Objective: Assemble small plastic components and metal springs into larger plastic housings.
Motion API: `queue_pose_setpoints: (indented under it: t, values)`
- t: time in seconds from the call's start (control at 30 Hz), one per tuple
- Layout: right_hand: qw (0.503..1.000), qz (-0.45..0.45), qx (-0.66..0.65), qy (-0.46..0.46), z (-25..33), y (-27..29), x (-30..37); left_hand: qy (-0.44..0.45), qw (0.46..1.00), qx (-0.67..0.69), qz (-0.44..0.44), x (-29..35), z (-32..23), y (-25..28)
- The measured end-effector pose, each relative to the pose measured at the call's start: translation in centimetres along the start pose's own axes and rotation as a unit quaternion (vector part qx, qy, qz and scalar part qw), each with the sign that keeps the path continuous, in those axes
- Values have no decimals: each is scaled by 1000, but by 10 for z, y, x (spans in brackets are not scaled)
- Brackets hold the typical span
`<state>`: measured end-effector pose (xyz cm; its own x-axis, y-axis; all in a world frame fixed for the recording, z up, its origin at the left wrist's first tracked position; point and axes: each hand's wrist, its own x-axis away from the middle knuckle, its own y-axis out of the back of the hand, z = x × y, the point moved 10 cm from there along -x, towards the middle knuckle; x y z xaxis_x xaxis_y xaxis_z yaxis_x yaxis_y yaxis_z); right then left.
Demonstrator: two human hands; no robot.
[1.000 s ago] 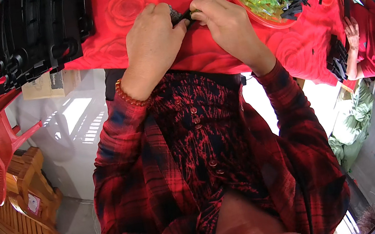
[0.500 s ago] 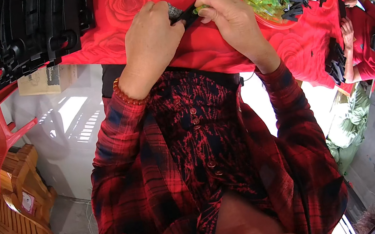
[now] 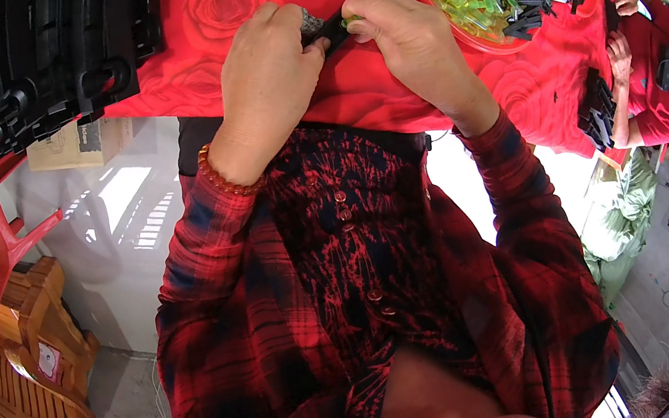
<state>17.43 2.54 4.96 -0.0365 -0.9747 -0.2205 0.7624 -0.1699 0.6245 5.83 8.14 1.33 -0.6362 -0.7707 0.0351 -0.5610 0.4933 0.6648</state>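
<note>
Over a red rose-patterned tablecloth [image 3: 226,0], left hand [image 3: 267,78] with fingers curled closed on a black strip [image 3: 336,30] slanting between both hands, right hand [image 3: 417,42] pinching a small yellow-green piece [image 3: 351,21] at the strip, red basin [image 3: 501,49] of green and black pieces nearby.

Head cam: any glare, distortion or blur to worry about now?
Head view: left hand and right hand look fairly sharp; head view: white patch beside the right sleeve is blown out, sunlight patches glare at left; head view: stacked black parts show little shadow detail; head view: fisheye bends the tablecloth, black vignette rims the frame.
</note>
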Motion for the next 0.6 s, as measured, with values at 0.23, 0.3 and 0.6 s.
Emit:
queue_pose_setpoints:
  t: [0.23, 0.3, 0.6]
  values:
    - [998, -7, 49, 31, 5, -2, -1, -27, 998, -51, -38, 7, -8, 1]
    - [998, -16, 50, 29, 6, 0, 0, -52, 996, -44, -49, 8, -11, 4]
    - [997, -19, 68, 42, 10, 1, 6, 2, 951, 280, 134, 19, 21, -1]
